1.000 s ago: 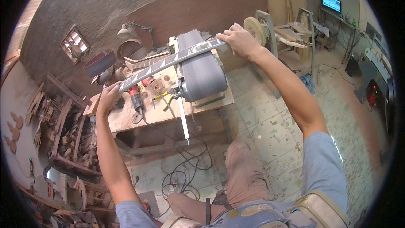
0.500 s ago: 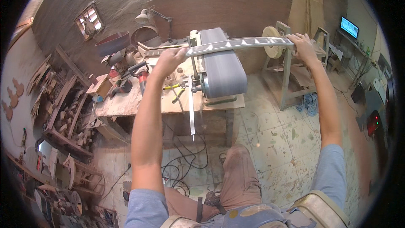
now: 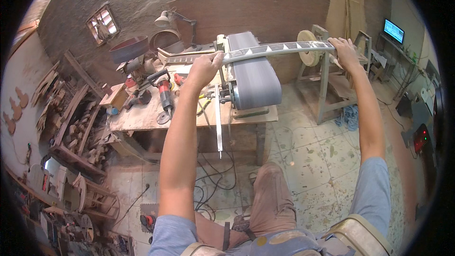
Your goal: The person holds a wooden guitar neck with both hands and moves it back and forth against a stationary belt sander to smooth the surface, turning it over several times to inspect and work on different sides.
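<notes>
A long narrow strip point(image 3: 277, 48), dark with a pale edge and a row of white triangles, resembles a guitar fretboard. It spans crosswise above the grey belt point(image 3: 258, 83) of a belt sander; whether it touches the belt I cannot tell. Its left end is in my left hand point(image 3: 206, 68), fingers closed round it. My right hand point(image 3: 345, 52) grips the other end, beyond the belt's right side. Both arms reach forward. Below my left hand, a thin metal bar point(image 3: 218, 123) juts past the bench edge, beside yellow-handled pliers point(image 3: 204, 106).
On the wooden bench point(image 3: 137, 122) lie a red-and-black grinder point(image 3: 165, 96) and another power tool point(image 3: 138, 99). A lamp point(image 3: 162, 20) stands behind. A frame with a round pale wheel point(image 3: 308, 50) is at right. Cables point(image 3: 213, 180) trail over the tiled floor.
My left hand has shifted right along the strip's line, closer to the belt. My right hand has moved slightly right. The view has shifted a little, uncovering more of the grinder.
</notes>
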`<action>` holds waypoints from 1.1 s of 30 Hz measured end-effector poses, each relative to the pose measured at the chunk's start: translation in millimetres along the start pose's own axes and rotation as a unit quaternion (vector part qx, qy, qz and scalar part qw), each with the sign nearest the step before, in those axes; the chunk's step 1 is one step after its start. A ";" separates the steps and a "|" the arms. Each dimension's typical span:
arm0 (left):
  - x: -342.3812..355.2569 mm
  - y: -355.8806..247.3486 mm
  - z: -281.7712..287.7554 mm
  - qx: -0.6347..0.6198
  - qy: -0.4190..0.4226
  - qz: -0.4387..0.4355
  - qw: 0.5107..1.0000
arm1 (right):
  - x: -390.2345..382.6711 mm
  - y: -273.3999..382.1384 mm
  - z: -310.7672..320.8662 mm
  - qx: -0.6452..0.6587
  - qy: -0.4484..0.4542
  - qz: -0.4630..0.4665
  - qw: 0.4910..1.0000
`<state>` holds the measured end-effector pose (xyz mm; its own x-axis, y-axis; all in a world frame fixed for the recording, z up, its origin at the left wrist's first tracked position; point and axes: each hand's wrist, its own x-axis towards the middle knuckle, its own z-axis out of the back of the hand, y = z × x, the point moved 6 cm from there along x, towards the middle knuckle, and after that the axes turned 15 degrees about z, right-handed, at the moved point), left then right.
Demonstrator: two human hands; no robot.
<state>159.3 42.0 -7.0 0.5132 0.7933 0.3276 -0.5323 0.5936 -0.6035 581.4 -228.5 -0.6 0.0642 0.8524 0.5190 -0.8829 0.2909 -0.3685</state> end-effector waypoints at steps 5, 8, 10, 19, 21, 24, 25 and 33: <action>-9.5 -8.2 -0.3 0.000 -0.020 0.016 1.000 | 3.1 2.2 -3.9 -0.023 -0.008 0.001 1.000; -11.6 -1.1 7.9 -0.008 0.010 0.053 0.999 | 11.5 7.4 -10.4 -0.027 -0.017 -0.009 0.999; -15.3 2.8 13.4 -0.003 -0.002 0.045 0.999 | 14.6 22.5 -5.6 -0.034 0.001 -0.006 0.999; -14.0 42.4 47.5 0.013 -0.011 0.032 0.999 | 37.7 63.0 5.6 -0.025 -0.045 0.042 0.998; -10.0 53.0 53.4 0.024 -0.013 0.035 0.999 | 44.3 65.8 -1.7 -0.031 -0.045 0.047 0.997; -8.5 61.5 59.5 0.007 0.015 0.057 0.998 | 50.8 75.7 -1.4 -0.022 -0.049 0.057 0.997; -8.7 66.3 62.0 -0.004 0.029 0.068 0.997 | 53.3 81.4 1.0 -0.015 -0.051 0.061 0.997; -4.1 95.5 83.6 -0.005 0.036 0.078 0.996 | 66.7 107.1 11.5 -0.044 -0.025 0.082 0.995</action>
<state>50.1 106.7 -5.3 0.4726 0.8635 0.1761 -0.6032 0.4626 -0.6497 485.8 -145.5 3.5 -0.1026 0.8692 0.4837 -0.8355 0.1885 -0.5161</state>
